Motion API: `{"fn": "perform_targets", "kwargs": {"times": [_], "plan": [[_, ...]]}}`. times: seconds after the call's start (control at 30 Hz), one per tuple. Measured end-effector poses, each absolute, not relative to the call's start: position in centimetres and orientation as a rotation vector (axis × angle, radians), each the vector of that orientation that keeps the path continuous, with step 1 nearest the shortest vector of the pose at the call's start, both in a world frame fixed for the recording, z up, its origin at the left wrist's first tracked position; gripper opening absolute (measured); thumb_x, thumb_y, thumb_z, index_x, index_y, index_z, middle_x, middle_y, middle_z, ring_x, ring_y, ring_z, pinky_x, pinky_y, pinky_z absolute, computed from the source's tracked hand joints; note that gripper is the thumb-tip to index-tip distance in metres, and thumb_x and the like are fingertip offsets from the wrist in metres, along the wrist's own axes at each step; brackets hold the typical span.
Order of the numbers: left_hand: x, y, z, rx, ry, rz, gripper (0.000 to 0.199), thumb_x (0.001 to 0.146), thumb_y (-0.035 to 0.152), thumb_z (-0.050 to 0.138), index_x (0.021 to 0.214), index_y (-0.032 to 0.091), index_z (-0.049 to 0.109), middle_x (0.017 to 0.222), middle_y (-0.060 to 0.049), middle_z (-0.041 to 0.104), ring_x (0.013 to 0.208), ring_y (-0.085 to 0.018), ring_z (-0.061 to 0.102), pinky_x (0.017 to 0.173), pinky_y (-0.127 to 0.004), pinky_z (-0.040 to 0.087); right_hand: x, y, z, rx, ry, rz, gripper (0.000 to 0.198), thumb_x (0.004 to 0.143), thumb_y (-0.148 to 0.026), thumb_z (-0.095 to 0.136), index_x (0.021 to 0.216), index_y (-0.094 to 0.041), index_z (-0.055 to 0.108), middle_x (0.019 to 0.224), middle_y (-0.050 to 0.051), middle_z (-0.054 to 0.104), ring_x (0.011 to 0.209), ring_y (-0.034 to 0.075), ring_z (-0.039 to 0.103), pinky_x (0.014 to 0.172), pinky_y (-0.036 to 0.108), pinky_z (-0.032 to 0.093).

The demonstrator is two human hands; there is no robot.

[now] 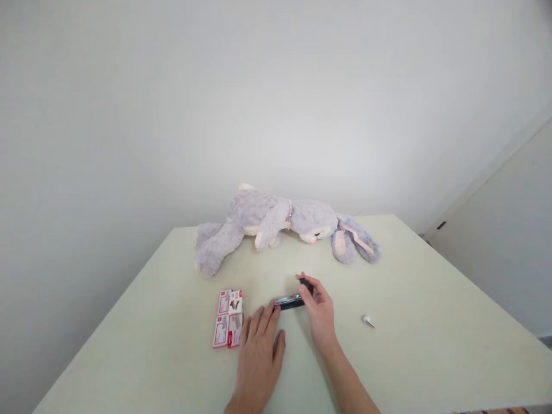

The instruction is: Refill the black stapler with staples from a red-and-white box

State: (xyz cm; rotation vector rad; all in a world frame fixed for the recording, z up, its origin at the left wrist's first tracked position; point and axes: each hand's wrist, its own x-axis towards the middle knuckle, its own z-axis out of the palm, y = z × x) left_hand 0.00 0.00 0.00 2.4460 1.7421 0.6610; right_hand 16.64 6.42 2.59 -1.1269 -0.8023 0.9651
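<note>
While resting flat near the tabletop's near edge, left hand lies palm down with fingers spread, holding nothing, fingertips touching or just short of the left end of a black stapler. Cannot tell which. Right hand curled over the stapler's right end, thumb and fingers closed around it, forearm running back toward the near edge. Stapler lying roughly level, long axis left to right, about mid-tabletop, slightly nearer the near edge than the far one; shiny metal strip showing along its side, right end hidden under the right hand.

Just beside the left hand, toward the left edge: small red-and-white boxes, lying flat, packed together in a block, touching one another; print too small to read. Left index finger close to the block's right side, apart from it.

Toward the right edge, well apart from the right hand: small white object, too small to identify.

Along the far edge: grey plush rabbit, lying on its side, legs toward the left, long ears toward the right, well clear of both hands. Nothing between hands and stapler. Pale green table set against a plain white wall.
</note>
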Motion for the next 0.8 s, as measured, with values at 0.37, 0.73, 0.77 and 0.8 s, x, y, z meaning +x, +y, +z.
{"fn": "perform_targets", "kwargs": {"times": [0.37,0.73,0.77,0.8], "plan": [[-5.0,-2.0,0.4,2.054,2.412,0.838,0.04,0.096,0.037,0.057,0.134,0.025,0.061,0.138,-0.014,0.059,0.126,-0.036,0.053,0.102,-0.06,0.045,23.8,0.9,0.2,-1.179,-0.333,1.099,0.05,0.087,-0.059,0.066,0.123,-0.025,0.067,0.134,0.007,0.068,0.121,0.023,0.067,0.108,0.038,0.054],[-5.4,-5.1,0.0,2.298,1.728,0.766,0.036,0.093,0.026,0.064,0.128,0.037,0.066,0.124,-0.003,0.071,0.112,-0.025,0.064,0.092,-0.041,0.053,18.5,-2.1,-0.1,-1.387,-1.391,1.54,0.046,0.097,-0.059,0.05,0.11,-0.018,0.067,0.068,-0.004,0.061,0.04,0.007,0.043,0.039,0.021,0.033],[-4.5,-4.6,0.5,2.27,1.65,0.747,0.035,0.094,0.027,0.064,0.128,0.036,0.065,0.122,-0.003,0.072,0.112,-0.024,0.064,0.093,-0.04,0.053,18.2,-1.4,0.0,-1.404,-1.465,1.514,0.045,0.097,-0.058,0.049,0.103,-0.018,0.068,0.064,-0.004,0.059,0.041,0.008,0.043,0.041,0.021,0.033],[-3.6,-4.0,0.9,2.228,1.604,0.738,0.035,0.094,0.026,0.064,0.128,0.035,0.065,0.121,-0.004,0.073,0.112,-0.024,0.064,0.093,-0.04,0.053,18.1,-0.7,-0.1,-1.426,-1.525,1.469,0.044,0.096,-0.057,0.05,0.096,-0.017,0.069,0.061,-0.004,0.058,0.044,0.009,0.044,0.044,0.021,0.033]]}}
